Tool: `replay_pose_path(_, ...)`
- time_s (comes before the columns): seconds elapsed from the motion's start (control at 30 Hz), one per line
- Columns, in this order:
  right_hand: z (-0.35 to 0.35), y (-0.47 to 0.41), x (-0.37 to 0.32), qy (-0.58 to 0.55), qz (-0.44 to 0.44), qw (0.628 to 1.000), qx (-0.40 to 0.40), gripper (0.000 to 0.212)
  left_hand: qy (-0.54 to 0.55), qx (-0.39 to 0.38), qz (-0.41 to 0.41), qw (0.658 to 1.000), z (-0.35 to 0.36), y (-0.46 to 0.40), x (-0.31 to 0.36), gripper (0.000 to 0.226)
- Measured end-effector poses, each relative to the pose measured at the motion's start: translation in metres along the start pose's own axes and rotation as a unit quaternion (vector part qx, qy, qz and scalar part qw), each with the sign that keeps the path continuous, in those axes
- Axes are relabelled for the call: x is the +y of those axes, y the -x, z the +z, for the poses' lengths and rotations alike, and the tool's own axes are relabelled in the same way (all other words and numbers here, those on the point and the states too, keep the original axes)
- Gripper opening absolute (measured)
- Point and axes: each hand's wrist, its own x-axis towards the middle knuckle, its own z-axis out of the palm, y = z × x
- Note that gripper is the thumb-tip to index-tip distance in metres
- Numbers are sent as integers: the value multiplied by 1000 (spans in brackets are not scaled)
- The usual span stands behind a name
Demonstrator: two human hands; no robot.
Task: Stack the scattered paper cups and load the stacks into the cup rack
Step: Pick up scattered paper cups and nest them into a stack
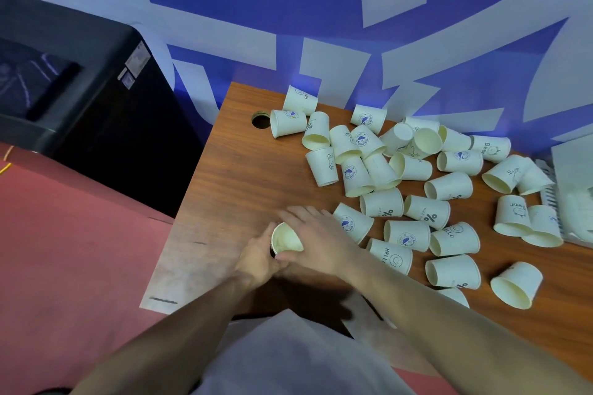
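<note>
An upright white paper cup [285,237], mouth up, stands near the table's front left. My left hand [256,258] grips its side from the left, and my right hand [316,234] holds it from the right with the thumb at its rim. Whether it is one cup or a stack is hidden by my hands. Several printed paper cups [414,170] lie scattered on their sides across the wooden table [234,170]. White slotted object at the right edge, possibly the cup rack [571,189], is partly cut off.
A round cable hole [260,120] sits at the table's back left corner. A black machine [64,96] stands to the left, off the table. A blue and white wall [321,26] runs close behind. The red floor [64,250] lies to the left.
</note>
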Motion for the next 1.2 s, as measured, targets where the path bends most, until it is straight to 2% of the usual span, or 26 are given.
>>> replay_pose_path(0.07,-9,3,16,-9,20,1000,21,80,-9,8,-9,1000,0,-1,1,62)
replay_pose_path(0.27,-7,20,77,10,123,992,0,71,-42,11,-25,999,-1,1,5,67)
replay_pose_path(0.53,18,45,107,35,201,979,-8,70,-54,22,-36,998,2,1,6,67)
replay_pose_path(0.67,32,48,109,9,217,976,-21,74,-46,28,-44,998,3,2,8,67)
replay_pose_path(0.93,39,46,100,-59,254,965,3,67,-55,29,-46,997,2,3,10,74)
replay_pose_path(1.07,29,43,95,-91,245,965,14,68,-56,23,-43,997,1,2,10,69)
replay_pose_path(1.2,9,37,82,-113,202,971,65,69,-48,21,-44,998,1,3,10,74)
